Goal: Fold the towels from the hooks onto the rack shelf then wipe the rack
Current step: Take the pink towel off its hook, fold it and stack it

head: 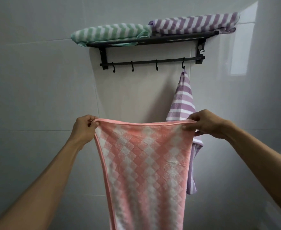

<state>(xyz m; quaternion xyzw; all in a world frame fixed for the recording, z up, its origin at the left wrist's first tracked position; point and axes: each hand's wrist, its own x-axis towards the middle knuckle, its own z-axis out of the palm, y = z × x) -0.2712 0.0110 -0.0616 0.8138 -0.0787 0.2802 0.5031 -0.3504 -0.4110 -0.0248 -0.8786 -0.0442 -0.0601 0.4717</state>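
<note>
I am pinching the pink towel [141, 163] taut between both hands, left hand [85, 128] and right hand [206, 123], two folded towels [153, 29] already shelved above them, one purple towel [182, 100] hooked beyond my right, wiping pending.

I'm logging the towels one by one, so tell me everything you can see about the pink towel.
The pink towel is soft terry-like cloth with a pink and white diamond check and a plain pink hem. It hangs spread flat in front of the wall, its lower end out of view. The left hand and right hand pinch its top corners.
</note>
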